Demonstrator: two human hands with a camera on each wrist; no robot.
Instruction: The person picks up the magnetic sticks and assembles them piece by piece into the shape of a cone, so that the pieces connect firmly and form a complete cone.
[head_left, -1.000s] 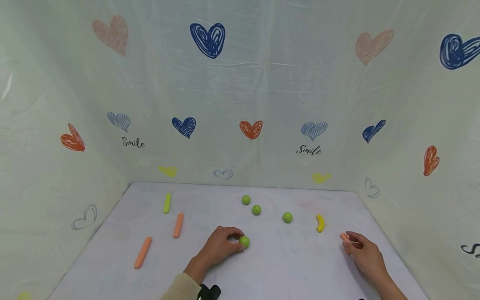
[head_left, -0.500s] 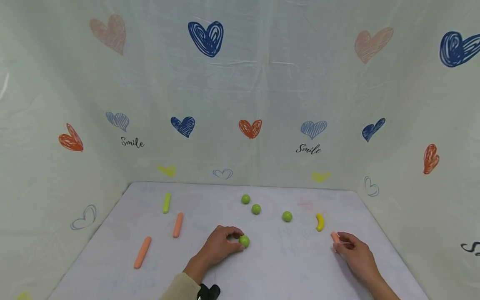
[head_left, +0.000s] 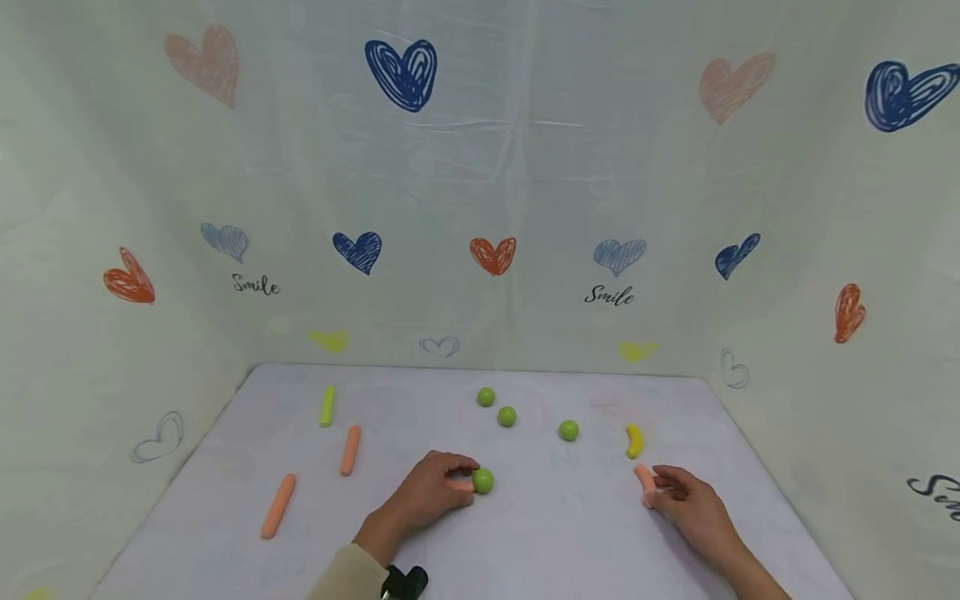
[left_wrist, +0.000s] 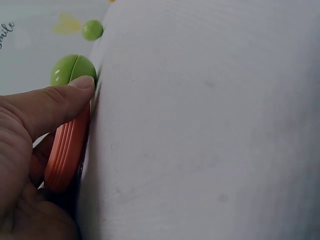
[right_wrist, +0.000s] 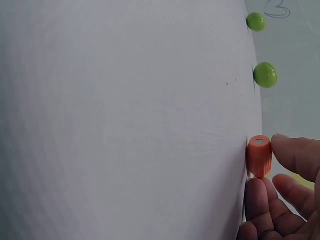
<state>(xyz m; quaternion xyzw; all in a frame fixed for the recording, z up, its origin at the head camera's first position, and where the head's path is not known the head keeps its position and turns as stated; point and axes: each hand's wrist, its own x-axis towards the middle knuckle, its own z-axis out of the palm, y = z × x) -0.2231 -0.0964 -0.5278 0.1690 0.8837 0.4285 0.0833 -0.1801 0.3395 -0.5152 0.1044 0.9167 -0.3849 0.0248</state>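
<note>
An orange stick (head_left: 644,483), finger-pinched in the right hand (head_left: 690,510), had moved inward to the three o'clock of the green ball (head_left: 483,481), narrowing the gap. The left hand (head_left: 426,490) held that ball and an orange piece (left_wrist: 68,150). Three loose green balls (head_left: 507,416) lay twelve to two; two orange bars (head_left: 278,506), nine; one lime stick (head_left: 327,407), ten; one yellow banana (head_left: 634,442), past two.

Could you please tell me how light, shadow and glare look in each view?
Head: soft light, faint shadow near the right hand; left wrist: darker right side, small glints on the nearer green ball; right wrist: dark left edge, soft shadow beside the orange stick.
</note>
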